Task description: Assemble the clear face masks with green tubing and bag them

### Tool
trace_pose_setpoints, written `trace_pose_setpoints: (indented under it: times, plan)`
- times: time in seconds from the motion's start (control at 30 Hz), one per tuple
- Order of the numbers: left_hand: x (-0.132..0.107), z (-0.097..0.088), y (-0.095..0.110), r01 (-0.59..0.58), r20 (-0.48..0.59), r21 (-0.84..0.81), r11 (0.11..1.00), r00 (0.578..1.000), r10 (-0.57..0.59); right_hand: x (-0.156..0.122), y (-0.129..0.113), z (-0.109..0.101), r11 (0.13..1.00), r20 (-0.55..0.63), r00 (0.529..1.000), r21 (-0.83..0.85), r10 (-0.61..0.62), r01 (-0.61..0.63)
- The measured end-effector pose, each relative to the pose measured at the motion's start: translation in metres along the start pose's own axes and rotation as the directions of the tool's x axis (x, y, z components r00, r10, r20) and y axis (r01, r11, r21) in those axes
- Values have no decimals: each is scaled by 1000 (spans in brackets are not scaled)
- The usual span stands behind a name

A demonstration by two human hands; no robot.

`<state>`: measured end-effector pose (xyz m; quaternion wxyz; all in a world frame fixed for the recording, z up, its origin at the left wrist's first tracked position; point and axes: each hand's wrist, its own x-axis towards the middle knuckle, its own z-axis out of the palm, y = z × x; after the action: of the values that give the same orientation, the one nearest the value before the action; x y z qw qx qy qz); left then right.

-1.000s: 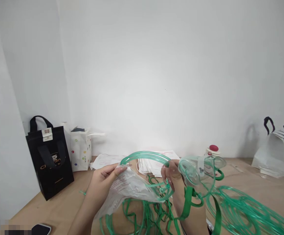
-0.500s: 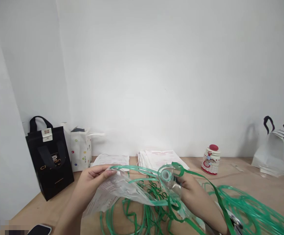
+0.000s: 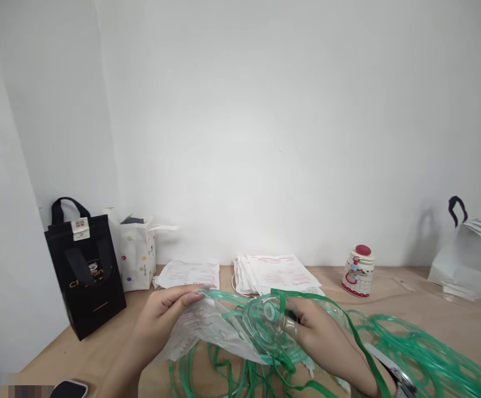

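Note:
My left hand (image 3: 176, 305) pinches the edge of a clear plastic bag (image 3: 211, 329) with printed text, and green tubing (image 3: 227, 297) runs at the bag's mouth. My right hand (image 3: 306, 320) is closed on a transparent oxygen mask (image 3: 267, 323) with a green rim, held at the bag's opening. A green elastic strap (image 3: 354, 331) trails from the mask over my right forearm. Below the bag, green tubes and straps (image 3: 248, 381) lie tangled on the table. The fingertips of my right hand are partly hidden behind the mask.
Coiled green tubing (image 3: 426, 348) lies on the right. Printed packets (image 3: 284, 273) and another packet (image 3: 188, 273) rest by the wall. A black bag (image 3: 86, 276), a dotted white bag (image 3: 138, 254), a red-lidded bottle (image 3: 358, 271), a white bag (image 3: 464, 260) and a phone (image 3: 69, 389) stand or lie around.
My right hand has shifted left with the mask, bringing it closer to the bag and my left hand. My left hand has moved slightly right and down, still pinching the bag.

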<state>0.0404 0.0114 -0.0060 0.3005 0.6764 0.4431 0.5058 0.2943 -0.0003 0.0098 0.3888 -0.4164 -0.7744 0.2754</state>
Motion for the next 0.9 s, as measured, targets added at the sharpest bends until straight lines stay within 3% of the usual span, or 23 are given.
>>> trace_pose_setpoints:
  times: [0.13,0.27,0.4,0.57,0.7,0.83,0.9]
  plan:
    - [-2,0,2,-29,71,97,995,997,22,-6,5,-3,1000,8,1000,20,0,0]
    - [-3,12,6,-54,118,170,984,992,34,-6,3,3,999,-16,1000,-46,7,-8]
    - [-2,23,7,-63,71,183,981,996,50,-2,-4,9,995,-32,999,-104,-9,6]
    - [-1,20,2,-80,18,154,985,997,78,6,-5,18,997,-66,998,-75,11,-16]
    - [-2,12,-2,-117,-42,200,973,991,128,9,-6,24,996,26,999,-81,33,-30]
    - [-7,1,-1,-129,-38,305,944,988,147,8,-7,22,995,152,988,-103,12,3]
    - [-11,-1,2,-121,-46,376,919,988,149,6,-3,21,995,160,987,-102,11,6]
